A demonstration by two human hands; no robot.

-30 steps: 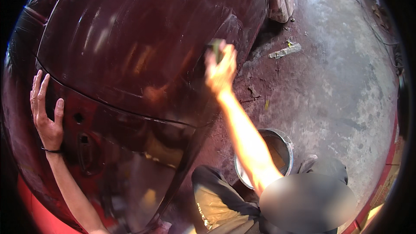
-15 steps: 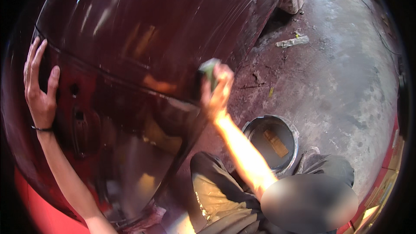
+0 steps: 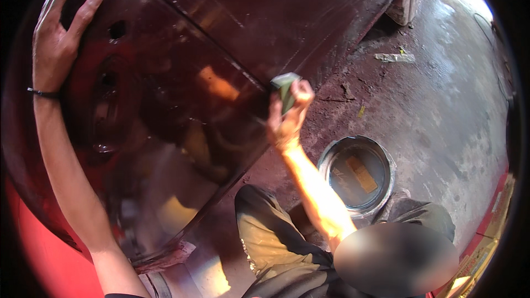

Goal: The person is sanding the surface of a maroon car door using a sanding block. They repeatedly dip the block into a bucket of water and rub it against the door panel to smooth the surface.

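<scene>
A dark red, wet, shiny car body panel (image 3: 165, 116) fills the left and upper part of the view, crossed by a dark seam between panels. At its upper left my left hand (image 3: 59, 41) lies flat on the panel, thumb and fingers apart, holding nothing; its fingertips reach the rim of the picture. Left of the picture's bottom-right bucket, my right hand (image 3: 290, 121) grips a green sanding block (image 3: 285, 89) with a pale upper face. The block rests against the panel near the seam's lower right end. My fingers partly cover it.
A round bucket (image 3: 391, 179) of murky water stands on the floor right of my right forearm, with an orange-brown block (image 3: 361, 174) inside. A pale torn strip (image 3: 394, 57) lies on the stained concrete floor (image 3: 447, 116). My bent knee (image 3: 255, 209) is below the panel.
The view has shifted, so the panel seam slants more steeply. My left hand appears higher in the picture. My right hand, with the sanding block, is now close to the seam's end.
</scene>
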